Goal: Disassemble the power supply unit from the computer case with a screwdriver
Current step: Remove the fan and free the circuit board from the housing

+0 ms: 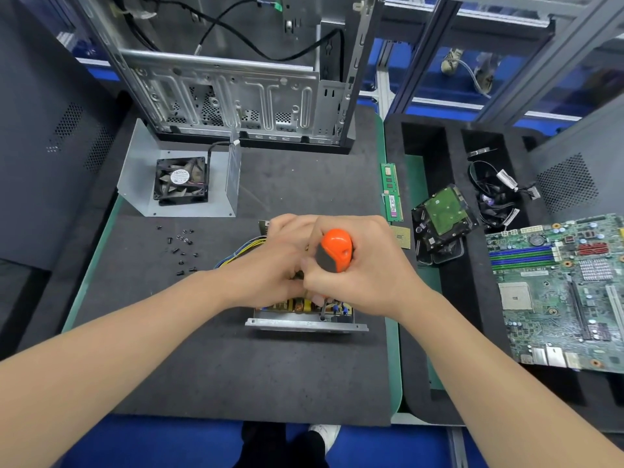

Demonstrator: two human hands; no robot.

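Note:
The opened power supply unit (305,324) lies on the dark mat at the centre, its circuit board and yellow and blue wires (236,253) exposed. My right hand (358,271) grips the orange and grey handle of a screwdriver (334,249), held upright with its shaft reaching down to the unit's near metal edge. My left hand (270,265) rests on top of the unit, its fingers curled over the board; what they hold is hidden. The empty computer case (236,96) stands at the back. The unit's metal cover with its black fan (180,182) lies at the left.
Several loose black screws (180,248) are scattered on the mat at the left. A green memory stick (391,192) and a processor (401,236) lie at the mat's right edge. A foam tray (449,332) at the right holds a hard drive (444,214), cables (499,194) and a motherboard (560,292).

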